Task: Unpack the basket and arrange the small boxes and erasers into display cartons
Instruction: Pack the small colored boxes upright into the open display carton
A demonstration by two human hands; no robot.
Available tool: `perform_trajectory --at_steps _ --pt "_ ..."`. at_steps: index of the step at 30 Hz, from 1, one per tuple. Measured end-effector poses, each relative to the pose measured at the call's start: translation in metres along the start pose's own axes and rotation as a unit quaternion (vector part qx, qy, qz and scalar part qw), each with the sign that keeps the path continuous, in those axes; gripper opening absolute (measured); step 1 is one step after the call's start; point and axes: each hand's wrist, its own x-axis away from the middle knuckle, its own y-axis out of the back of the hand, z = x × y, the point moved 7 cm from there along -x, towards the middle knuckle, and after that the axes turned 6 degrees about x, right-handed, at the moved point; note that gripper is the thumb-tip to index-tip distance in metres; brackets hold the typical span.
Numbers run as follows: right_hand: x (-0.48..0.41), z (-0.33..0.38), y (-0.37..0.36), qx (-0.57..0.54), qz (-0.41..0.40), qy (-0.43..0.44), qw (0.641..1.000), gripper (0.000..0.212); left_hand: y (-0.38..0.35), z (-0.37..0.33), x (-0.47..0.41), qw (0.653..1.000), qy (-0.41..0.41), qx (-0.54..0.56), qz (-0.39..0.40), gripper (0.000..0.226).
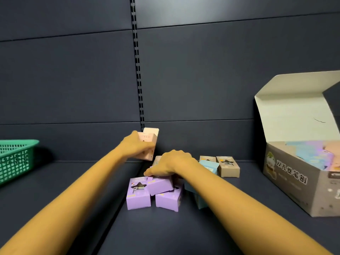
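dark grey metal back panel (202, 70) of a shop shelving unit fills the upper view, split by a slotted vertical upright (137, 61). below it runs a matching dark grey shelf (202, 227).

at the right edge of the shelf stands a large grey printed cardboard display carton (294, 190), its white-lined lid (287, 111) raised upright; pastel blue, lilac and peach packs show inside. at the far left sits a green plastic lattice basket (16, 159), partly out of view.

two bare forearms reach in from below. the left hand (135, 147) is raised near the back panel, its grip clamped round small pink cardboard boxes (150, 142) held off the shelf. the right hand (171, 163) is lower, over a cluster mid-shelf, its grip closed on the top of a tilted small purple cardboard box (160, 184).

this box leans on two more purple boxes (138, 195) standing on the shelf. just right of the hand are pale blue boxes (209, 166), and behind them two tan boxes with dark star prints (228, 166).
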Motion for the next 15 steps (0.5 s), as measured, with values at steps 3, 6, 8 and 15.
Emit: perform_trajectory --at_steps 3,6,8,15 --pt "-0.001 0.005 0.002 -0.027 -0.019 0.007 0.999 0.041 0.025 -0.009 0.01 0.998 -0.043 0.032 -0.04 0.046" --pt "0.004 0.004 0.014 -0.076 -0.058 0.019 0.995 0.033 0.04 -0.026 0.023 0.992 -0.085 0.088 -0.044 0.029" --pt "0.012 -0.003 0.028 -0.116 -0.076 0.028 0.99 0.035 0.045 -0.04 0.032 0.984 -0.103 0.145 -0.03 0.022" --pt "0.062 -0.077 0.084 -0.196 -0.185 0.067 0.961 0.062 0.015 -0.109 0.059 0.95 -0.16 0.265 0.034 0.016"
